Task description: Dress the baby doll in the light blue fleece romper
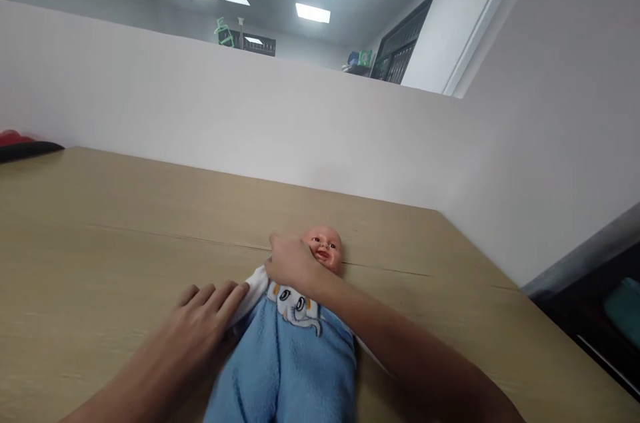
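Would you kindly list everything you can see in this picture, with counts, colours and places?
doll: one, blue fleece suit with an elephant patch, lying face up on the table.
table: one, light wood, fills the lower picture.
partition: one, white, behind the table.
ceiling lights: several, white, overhead.
door: one, dark, far background, right.
flat thing: one, red and black, table's far left edge.
left hand: one, bare, flat on the doll's white sleeve.
right hand: one, bare, closed at the doll's neck.
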`<state>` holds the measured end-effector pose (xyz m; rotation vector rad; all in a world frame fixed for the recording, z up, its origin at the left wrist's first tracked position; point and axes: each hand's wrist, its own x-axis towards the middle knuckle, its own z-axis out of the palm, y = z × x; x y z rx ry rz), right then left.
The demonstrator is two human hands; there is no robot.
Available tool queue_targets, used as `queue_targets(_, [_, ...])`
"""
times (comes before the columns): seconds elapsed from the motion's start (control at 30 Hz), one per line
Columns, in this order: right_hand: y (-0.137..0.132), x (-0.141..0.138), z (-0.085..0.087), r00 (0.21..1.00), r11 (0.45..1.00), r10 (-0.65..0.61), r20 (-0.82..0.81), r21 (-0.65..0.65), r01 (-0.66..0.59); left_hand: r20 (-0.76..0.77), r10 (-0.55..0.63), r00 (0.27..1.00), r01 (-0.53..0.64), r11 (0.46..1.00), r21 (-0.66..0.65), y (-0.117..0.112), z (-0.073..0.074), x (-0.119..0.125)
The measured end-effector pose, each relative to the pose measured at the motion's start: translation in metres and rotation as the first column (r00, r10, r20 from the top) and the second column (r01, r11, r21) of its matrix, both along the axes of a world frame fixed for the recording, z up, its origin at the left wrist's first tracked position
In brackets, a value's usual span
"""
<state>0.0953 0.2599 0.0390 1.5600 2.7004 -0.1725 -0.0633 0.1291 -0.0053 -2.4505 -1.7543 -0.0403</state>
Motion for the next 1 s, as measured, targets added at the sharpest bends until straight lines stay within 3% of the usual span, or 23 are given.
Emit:
queue_targets(0.2, [-0.002,0.007,0.017,0.997,1.0,-0.027,0.075,0.017,0.025,0.072,0.159,0.985,-0.156,0.987,-0.045,0.007,-0.009,-0.026])
queue_targets(0.4, [-0.02,0.026,0.018,0.993,0.994,-0.104,0.061,0.047,0.102,0.04,0.281,0.959,-0.274,0.953,-0.132,0.026,-0.02,-0.026])
queue_targets(0.6, [-0.026,0.059,0.012,0.988,0.991,-0.104,-0.112,0.076,0.113,0.173,0.268,0.948,-0.238,0.955,-0.175,0.039,-0.028,-0.03])
queue_targets(0.7, [-0.024,0.08,0.001,0.968,0.999,-0.044,-0.248,-0.008,0.044,0.203,0.253,0.946,-0.215,0.957,-0.193,0.041,-0.031,-0.034])
queue_targets(0.8, [-0.035,0.108,-0.013,0.886,0.987,-0.087,-0.455,-0.16,0.015,0.2,0.232,0.952,-0.199,0.965,-0.173,0.04,-0.031,-0.036])
queue_targets(0.9, [-0.062,0.137,-0.019,0.805,0.961,-0.144,-0.576,-0.277,-0.026,0.214,0.193,0.958,-0.171,0.978,-0.116,0.038,-0.032,-0.036])
queue_targets(1.0, [-0.093,0.162,-0.019,0.81,0.932,-0.138,-0.571,-0.351,-0.089,0.26,0.139,0.956,-0.123,0.989,-0.078,0.037,-0.035,-0.039])
